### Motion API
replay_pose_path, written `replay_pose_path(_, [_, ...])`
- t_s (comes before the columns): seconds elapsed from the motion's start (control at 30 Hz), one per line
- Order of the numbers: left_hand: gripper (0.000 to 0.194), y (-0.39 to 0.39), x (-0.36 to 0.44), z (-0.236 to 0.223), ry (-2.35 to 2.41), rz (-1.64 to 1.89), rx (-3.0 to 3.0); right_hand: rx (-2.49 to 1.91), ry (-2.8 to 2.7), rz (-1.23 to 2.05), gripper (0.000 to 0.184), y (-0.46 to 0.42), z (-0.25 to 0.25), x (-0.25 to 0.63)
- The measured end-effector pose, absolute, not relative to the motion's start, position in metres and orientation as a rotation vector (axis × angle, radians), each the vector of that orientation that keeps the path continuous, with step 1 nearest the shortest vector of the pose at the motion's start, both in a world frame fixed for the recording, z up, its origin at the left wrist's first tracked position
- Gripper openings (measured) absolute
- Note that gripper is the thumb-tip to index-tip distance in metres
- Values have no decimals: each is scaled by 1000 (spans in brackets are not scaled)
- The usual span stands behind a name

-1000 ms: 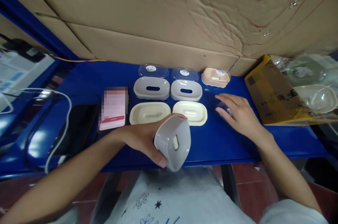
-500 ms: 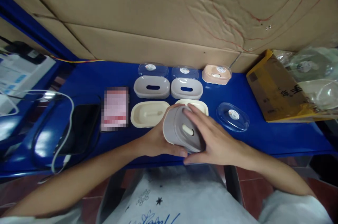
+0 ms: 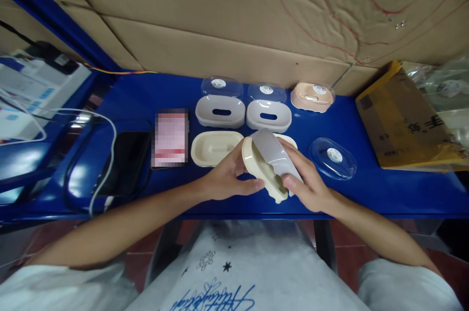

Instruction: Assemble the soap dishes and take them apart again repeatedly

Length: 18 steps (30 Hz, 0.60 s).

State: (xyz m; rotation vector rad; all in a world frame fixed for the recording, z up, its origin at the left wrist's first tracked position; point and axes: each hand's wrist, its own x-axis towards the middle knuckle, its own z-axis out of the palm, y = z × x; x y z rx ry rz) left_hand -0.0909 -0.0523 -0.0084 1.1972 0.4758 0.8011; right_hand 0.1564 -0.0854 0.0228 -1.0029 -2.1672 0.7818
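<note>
While the left hand clasps the cream base and the right hand the grey shell, fingers partly curled, a slack grip could drop either toward six o'clock.

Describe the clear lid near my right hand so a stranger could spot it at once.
Find the cardboard box at the right end of the blue table. Just left of it, near the right hand, lies a clear oval lid with a round white sticker. It sits alone, nearer the front, unlike the two clear lids side by side along the back.
</note>
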Motion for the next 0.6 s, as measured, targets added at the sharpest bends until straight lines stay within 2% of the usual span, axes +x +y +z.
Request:
replay_pose_path(0.17, [107, -53, -93, -2, 439, 787, 1289, -1030, -2167, 721, 73, -86, 33, 157])
replay_pose_path(0.3, [111, -51, -95, 5, 396, 770, 1407, -971, -2099, 757, 71, -84, 49, 172])
replay_pose_path(0.37, [110, -52, -97, 5, 364, 748, 1475, -987, -2071, 656, 70, -78, 63, 190])
replay_pose_path(0.5, [108, -56, -97, 1, 332, 665, 1603, -1237, -2152, 311, 64, -51, 87, 246])
replay_pose_path(0.6, [111, -58, -95, -1, 328, 570, 1626, -1391, -2230, 399, 61, -19, 86, 290])
